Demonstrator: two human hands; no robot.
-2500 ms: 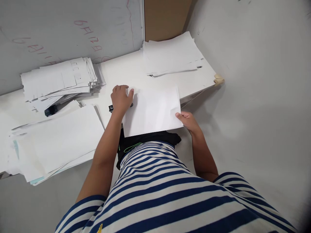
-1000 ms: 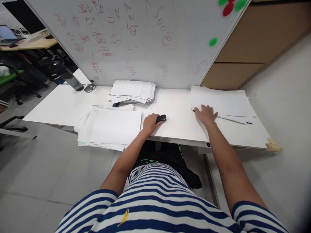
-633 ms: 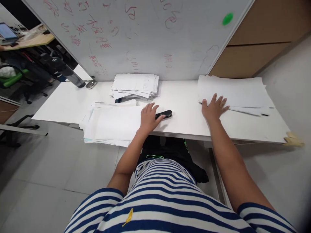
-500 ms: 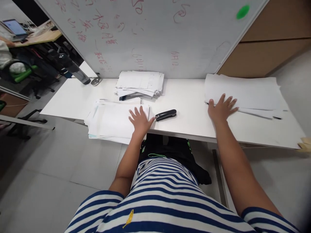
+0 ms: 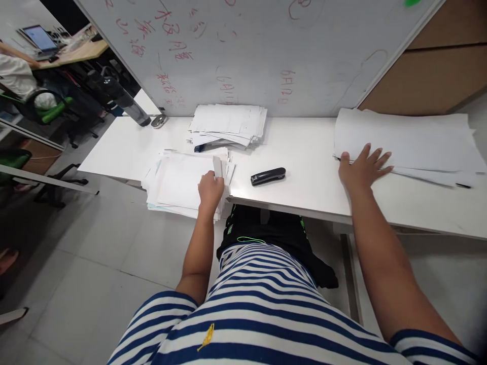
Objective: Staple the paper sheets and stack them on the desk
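Observation:
My left hand (image 5: 211, 188) is closed on the right edge of a top sheet of paper (image 5: 182, 177), which curls up at the fingers. That sheet lies on a loose stack of papers whose front overhangs the table edge. Spread flat, my right hand (image 5: 365, 170) rests on the lower left part of another paper stack (image 5: 407, 139). A pen (image 5: 463, 186) pokes out from under that stack at its right. Between my hands lies a black stapler (image 5: 268, 176), touched by neither.
A third paper pile (image 5: 230, 121) sits against the whiteboard (image 5: 251, 61). At the table's left end are a dark water bottle (image 5: 127, 101) and a computer mouse (image 5: 159, 120). Another person (image 5: 17, 76) sits by a laptop (image 5: 39, 39) at the far left.
My left hand has gone from lying spread on the left stack to gripping the top sheet's right edge, which now bends upward. My right hand stays flat on its stack. The view has shifted slightly.

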